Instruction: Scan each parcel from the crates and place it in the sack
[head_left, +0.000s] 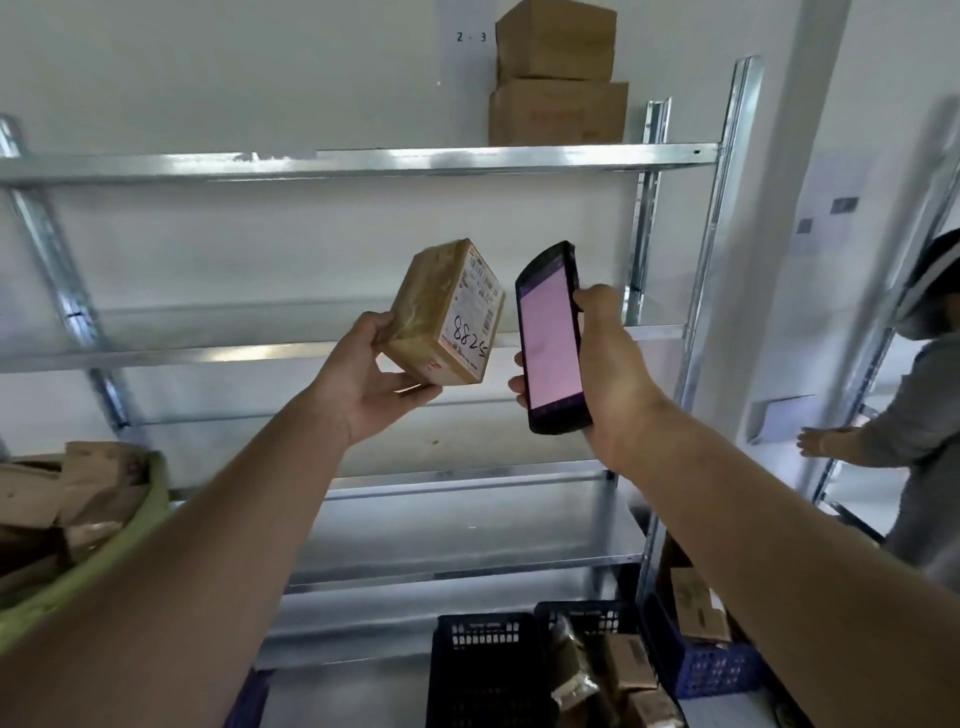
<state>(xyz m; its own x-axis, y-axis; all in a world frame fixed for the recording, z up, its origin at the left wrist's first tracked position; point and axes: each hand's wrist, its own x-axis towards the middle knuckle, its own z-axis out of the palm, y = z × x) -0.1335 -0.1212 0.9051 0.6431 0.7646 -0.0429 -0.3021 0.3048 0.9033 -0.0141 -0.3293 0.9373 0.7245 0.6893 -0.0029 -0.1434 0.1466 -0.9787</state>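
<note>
We are gripping the box (447, 312) in our left hand (374, 379), fingers curled under it, its label facing the scanner (550, 338) that our right hand (608, 364) is clasping. Keeping the barcode square to it matters. The shelf edge (208, 356) is sitting just beyond the fingers, and the sack (145, 519) is waiting low to their left, with free air between.

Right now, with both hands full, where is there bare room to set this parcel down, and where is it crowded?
Bare: the lower shelf right of the green sack, and the middle shelf behind the parcel and scanner. Crowded: the sack, heaped with cardboard, and the crates below, holding parcels.
</note>
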